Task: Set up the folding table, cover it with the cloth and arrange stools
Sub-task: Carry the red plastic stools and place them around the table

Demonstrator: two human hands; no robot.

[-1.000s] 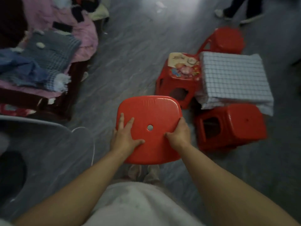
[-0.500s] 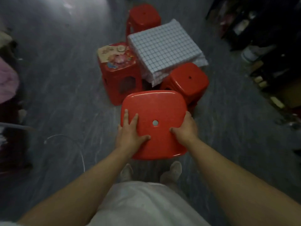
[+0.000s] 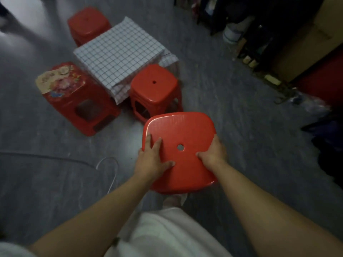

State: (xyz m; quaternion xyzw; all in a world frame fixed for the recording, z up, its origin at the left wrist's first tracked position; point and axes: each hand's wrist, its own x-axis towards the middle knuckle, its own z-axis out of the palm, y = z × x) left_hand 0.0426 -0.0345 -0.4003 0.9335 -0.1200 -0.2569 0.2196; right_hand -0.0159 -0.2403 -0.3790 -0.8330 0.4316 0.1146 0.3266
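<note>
Since the frame half a second back, the table group has slid to the left of my view, and the carried stool [image 3: 180,151] now hangs right of centre, just off the corner of the near stool [image 3: 154,89].

From the left, the sticker-topped stool [image 3: 74,95] stands at one side of the tabletop and the far stool [image 3: 87,23] behind it. The checked cloth [image 3: 118,52] covers the tabletop with its hem hanging, and the near stool sits tucked against the front edge. The side facing the clutter [image 3: 259,34] has no stool, so I judge this one belongs there.

The seat hides the carried stool's legs from me. On the way round they could clip the near stool, or snag the hanging hem and drag the cloth askew. A wire loop [image 3: 111,173] lies on the floor [image 3: 222,99] near the feet and could catch a step.

The left hand [image 3: 150,158] lies flat on the seat top, fingers spread and straight, thumb out along the surface. That gives little purchase, so the stool could tip on that side. The right hand [image 3: 213,154] grips the opposite rim, thumb on top and fingers curled over the edge. Both forearms reach forward, roughly level.
</note>
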